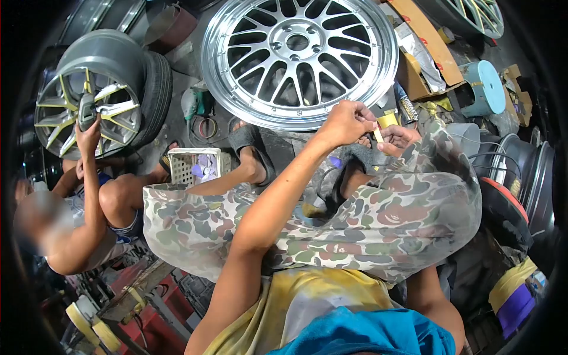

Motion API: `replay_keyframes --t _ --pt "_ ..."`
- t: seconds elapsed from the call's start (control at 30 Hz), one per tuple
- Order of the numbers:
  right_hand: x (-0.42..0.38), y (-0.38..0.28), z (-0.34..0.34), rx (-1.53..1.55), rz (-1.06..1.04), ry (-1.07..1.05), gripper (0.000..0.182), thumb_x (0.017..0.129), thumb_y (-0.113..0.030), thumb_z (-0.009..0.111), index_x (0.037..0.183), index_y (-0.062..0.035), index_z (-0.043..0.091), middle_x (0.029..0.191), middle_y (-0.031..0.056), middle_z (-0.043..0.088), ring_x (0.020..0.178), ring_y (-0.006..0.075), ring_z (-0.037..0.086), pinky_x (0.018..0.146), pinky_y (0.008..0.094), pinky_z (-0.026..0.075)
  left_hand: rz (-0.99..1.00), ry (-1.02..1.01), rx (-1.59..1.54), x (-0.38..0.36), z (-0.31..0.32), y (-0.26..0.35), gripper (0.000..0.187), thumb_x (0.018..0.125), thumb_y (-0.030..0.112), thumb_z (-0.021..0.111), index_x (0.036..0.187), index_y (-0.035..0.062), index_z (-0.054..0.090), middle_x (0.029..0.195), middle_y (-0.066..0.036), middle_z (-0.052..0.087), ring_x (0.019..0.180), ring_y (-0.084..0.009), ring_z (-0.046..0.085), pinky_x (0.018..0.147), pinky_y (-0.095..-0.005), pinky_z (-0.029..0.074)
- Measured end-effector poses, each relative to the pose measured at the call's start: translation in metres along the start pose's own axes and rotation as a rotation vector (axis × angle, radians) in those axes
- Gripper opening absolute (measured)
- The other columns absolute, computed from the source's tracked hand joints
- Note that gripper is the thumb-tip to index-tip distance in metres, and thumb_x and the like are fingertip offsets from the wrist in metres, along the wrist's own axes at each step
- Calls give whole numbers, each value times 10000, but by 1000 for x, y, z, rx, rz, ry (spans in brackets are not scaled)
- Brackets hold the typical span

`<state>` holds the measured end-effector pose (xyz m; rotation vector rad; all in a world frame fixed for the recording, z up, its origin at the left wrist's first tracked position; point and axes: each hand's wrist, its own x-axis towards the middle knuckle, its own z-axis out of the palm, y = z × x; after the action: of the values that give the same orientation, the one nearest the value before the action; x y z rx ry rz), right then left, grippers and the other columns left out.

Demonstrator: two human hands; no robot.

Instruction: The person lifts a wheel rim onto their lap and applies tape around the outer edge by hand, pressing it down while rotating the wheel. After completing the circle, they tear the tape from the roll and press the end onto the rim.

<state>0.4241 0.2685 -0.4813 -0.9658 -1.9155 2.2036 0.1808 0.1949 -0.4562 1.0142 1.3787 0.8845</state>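
Just below the large polished silver mesh-spoke wheel rim (299,56), the left hand (346,123) and right hand (397,137) both pinch a small yellow tape roll (387,120), with no legible writing.

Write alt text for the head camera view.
Seen from above, a seated person's left hand and right hand pinch a small yellow piece over camouflage shorts. A polished silver wheel rim lies ahead; a co-worker at left handles another wheel.

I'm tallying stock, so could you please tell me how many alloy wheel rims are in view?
3: a silver mesh-spoke rim top centre, a grey-and-yellow rim at left, another rim top right, cropped. Dark edges may hide more.
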Motion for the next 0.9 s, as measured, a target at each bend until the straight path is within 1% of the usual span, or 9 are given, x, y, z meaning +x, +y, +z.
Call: replay_keyframes --t 0.07,0.2,0.23,0.33,0.43,0.57,0.67,0.77,0.9 --pt "0 2 3 20 44 -9 311 1021 -97 781 1269 47 661 921 -1 694 818 40 640 721 221 519 -22 -35 -55 1 -3 3 154 951 67 813 1036 -54 770 882 -85 780 784 -109 719 695 -274 577" --pt "-6 -9 9 -25 83 21 170 1045 -162 758 1080 4 748 847 0 706 779 53 642 696 240 497 -35 -59 -23 -1 -18 25 135 949 56 793 1053 -29 798 938 -91 805 834 -124 728 779 -305 580" --pt "-5 -13 12 -10 55 27 217 1058 -215 742 998 -7 755 796 -14 689 745 50 618 681 241 473 27 -38 83 1 -21 24 146 953 68 786 1060 -32 795 943 -97 808 846 -121 728 783 -307 581" --pt "5 -6 16 -2 55 110 245 1061 -241 735 980 -10 746 787 -28 671 725 44 586 671 241 457 125 -12 197 7 -25 17 181 966 110 752 1083 -22 790 948 -136 805 846 -171 736 792 -340 579" --pt "12 -2 20 -24 65 140 243 1065 -249 722 981 -23 752 785 -38 660 725 41 562 669 244 445 236 61 307 10 -24 19 183 979 132 699 1076 7 792 962 -209 753 843 -339 733 791 -425 570" --pt "19 -7 22 -61 66 132 232 1069 -240 712 999 -23 753 812 -23 655 752 47 556 685 255 443 289 97 327 15 -25 7 179 1001 142 694 1063 2 787 979 -209 736 884 -340 728 797 -432 560" --pt "24 -2 21 -13 59 86 219 1071 -217 706 1004 -11 742 843 -9 651 796 55 552 715 264 442 157 41 207 10 -28 16 196 1008 161 701 1069 -6 784 975 -209 727 850 -354 708 780 -439 551" --pt "27 -1 20 -56 -47 73 211 1062 -200 715 1015 3 748 827 13 661 777 81 572 716 286 464 117 18 170 14 -31 15 243 1016 211 738 1073 -23 774 939 -176 702 800 -270 671 745 -397 539" --pt "26 -15 22 -77 66 79 252 1054 -250 722 1068 -7 786 866 27 715 809 122 647 753 297 510 146 -29 166 15 -33 2 260 1001 237 789 1078 -10 775 898 -81 692 790 -136 617 714 -344 528"
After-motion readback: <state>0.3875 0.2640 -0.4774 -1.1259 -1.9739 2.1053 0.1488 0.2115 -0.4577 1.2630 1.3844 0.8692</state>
